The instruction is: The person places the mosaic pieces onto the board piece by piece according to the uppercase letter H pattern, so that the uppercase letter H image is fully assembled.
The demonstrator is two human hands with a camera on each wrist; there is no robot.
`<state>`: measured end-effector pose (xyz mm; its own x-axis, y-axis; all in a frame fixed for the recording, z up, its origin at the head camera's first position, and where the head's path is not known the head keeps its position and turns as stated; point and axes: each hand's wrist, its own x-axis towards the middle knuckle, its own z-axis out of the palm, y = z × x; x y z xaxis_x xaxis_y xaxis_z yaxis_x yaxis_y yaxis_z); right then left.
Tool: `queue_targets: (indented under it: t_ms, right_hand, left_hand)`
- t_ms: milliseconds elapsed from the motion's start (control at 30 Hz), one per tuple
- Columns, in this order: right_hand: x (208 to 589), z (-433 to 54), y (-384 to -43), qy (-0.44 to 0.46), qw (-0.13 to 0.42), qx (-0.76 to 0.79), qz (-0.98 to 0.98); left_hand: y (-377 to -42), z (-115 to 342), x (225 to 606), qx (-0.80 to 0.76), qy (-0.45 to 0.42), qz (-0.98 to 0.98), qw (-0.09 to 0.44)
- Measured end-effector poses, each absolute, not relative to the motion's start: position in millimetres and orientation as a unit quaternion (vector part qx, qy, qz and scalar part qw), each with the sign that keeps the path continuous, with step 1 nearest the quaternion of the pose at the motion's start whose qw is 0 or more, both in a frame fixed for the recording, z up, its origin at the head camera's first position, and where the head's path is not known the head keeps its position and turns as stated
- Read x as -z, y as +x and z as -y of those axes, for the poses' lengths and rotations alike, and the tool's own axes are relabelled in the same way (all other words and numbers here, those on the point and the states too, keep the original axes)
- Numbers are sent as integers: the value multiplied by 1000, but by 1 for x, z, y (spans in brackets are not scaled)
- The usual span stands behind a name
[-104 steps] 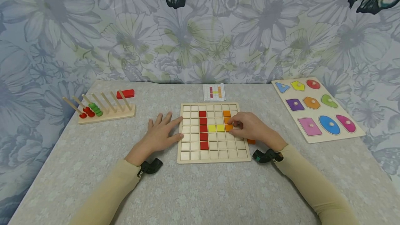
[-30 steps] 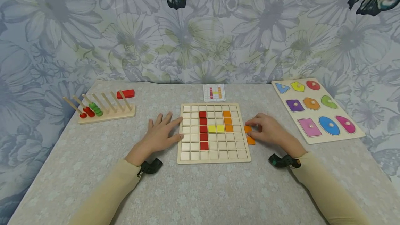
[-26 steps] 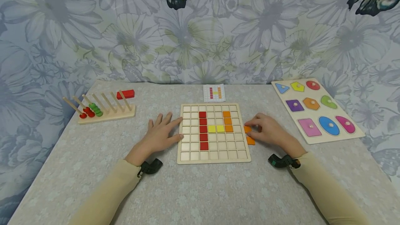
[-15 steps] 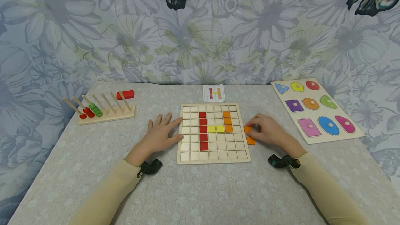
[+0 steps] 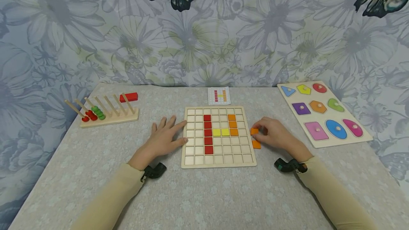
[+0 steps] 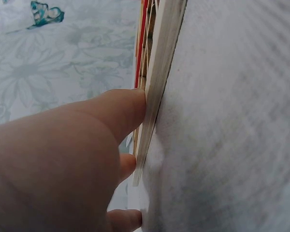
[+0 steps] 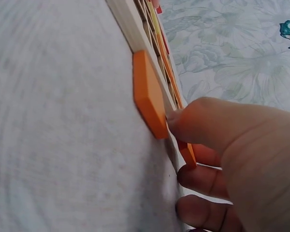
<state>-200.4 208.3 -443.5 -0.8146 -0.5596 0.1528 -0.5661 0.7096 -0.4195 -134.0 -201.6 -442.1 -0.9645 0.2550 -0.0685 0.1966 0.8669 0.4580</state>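
Observation:
A wooden grid board [image 5: 219, 164] lies mid-table. It holds a column of red tiles [image 5: 208, 132], two yellow tiles [image 5: 221, 132] and three orange tiles [image 5: 233, 124]. My left hand [image 5: 161, 138] lies with fingers spread; its thumb and index finger touch the board's left edge, as the left wrist view also shows. Right of the board, my right hand [image 5: 273, 133] pinches an orange tile [image 7: 187, 153] between thumb and fingers, partly hidden by them. Another orange tile [image 7: 149, 95] lies on the table against the board's right edge, nearer to me.
A small pattern card [image 5: 219, 95] lies behind the board. At left stands a wooden peg rack [image 5: 110, 119] with red and green beads, a red block [image 5: 129, 97] behind it. A knobbed shape puzzle board [image 5: 322, 113] lies at right.
My right hand has moved right, from the orange column on the board to the loose orange tiles beside it, and now pinches one. The left hand has stayed put.

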Motion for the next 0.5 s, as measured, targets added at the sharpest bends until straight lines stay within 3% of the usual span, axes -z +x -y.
queue_targets:
  t_ms: [500]
  right_hand:
    - [442,-209,-201,311,1,-221,924]
  left_hand:
    - [-135,201,442,-215,119,-967,64]
